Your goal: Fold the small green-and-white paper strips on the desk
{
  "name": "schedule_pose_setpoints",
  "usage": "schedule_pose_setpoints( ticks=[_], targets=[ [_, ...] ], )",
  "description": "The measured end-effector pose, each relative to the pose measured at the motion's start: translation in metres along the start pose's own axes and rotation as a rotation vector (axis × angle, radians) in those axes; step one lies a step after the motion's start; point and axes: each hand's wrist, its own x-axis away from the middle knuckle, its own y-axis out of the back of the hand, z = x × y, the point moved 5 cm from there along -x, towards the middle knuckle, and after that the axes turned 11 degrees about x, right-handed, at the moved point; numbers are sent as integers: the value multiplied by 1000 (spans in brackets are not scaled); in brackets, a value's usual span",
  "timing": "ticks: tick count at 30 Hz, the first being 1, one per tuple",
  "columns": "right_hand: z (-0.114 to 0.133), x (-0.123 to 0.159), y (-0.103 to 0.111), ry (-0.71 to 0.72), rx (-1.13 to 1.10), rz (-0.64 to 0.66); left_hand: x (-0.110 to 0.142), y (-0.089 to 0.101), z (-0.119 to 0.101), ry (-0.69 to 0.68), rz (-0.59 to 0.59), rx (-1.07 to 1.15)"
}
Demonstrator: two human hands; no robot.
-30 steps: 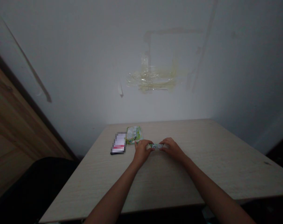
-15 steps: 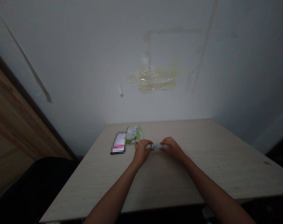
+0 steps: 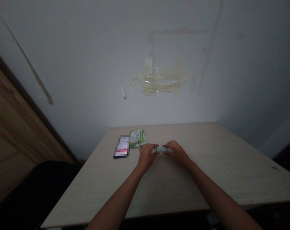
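Note:
A small green-and-white packet [image 3: 160, 149] lies across the middle of the pale wooden table [image 3: 207, 172]. My left hand [image 3: 146, 155] pinches its left end with the fingers curled shut. My right hand [image 3: 175, 151] grips its right end the same way. Both hands rest low on the tabletop, and the fingers hide most of the packet. Only a short strip shows between them.
A phone [image 3: 122, 148] with a lit screen lies left of my hands. A flat green-and-white pouch [image 3: 137, 137] sits just behind it. A white wall with old tape marks [image 3: 156, 81] stands behind the table. A wooden panel [image 3: 8, 127] and a dark seat [image 3: 32, 191] are at left.
Both hands keep their hold on the small packet; they have shifted only very slightly. Nothing else has moved.

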Motion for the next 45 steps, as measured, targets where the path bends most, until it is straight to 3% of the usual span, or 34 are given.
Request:
schedule_pose_setpoints(
  ticks=[15,45],
  targets=[
    [4,1,-5,54,-7,-25,3,-1,-3,-23,-10,5],
    [-4,-2,0,-18,22,-70,2,2,-2,35,-75,-13]
  ],
)
